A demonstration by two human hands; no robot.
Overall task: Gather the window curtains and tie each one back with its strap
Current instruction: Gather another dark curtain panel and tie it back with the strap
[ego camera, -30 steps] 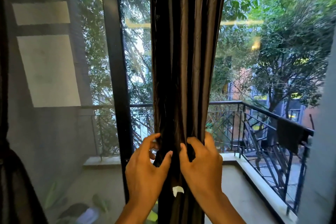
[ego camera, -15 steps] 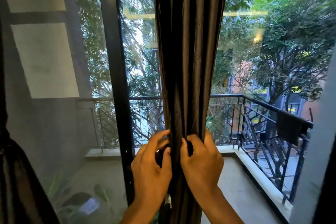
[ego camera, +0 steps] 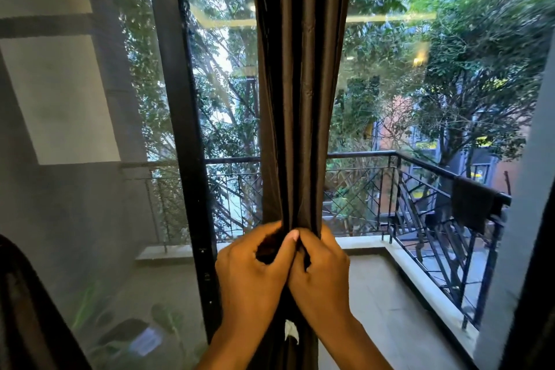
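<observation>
Curtain (ego camera: 300, 84) — dark, bunched into a narrow column, hanging straight down mid-view in front of the glass. Both hands clamp it low on the column: left hand (ego camera: 249, 273) and right hand (ego camera: 321, 273) side by side, touching, fingers curled round the folds. Dark fabric pokes out between the thumbs; cannot tell whether that is the strap. A white tag (ego camera: 290, 330) shows on the cloth below the hands. Door frame (ego camera: 183, 129) stands just left of the bundle; open glass to the right — railing (ego camera: 435, 168) beyond it.
</observation>
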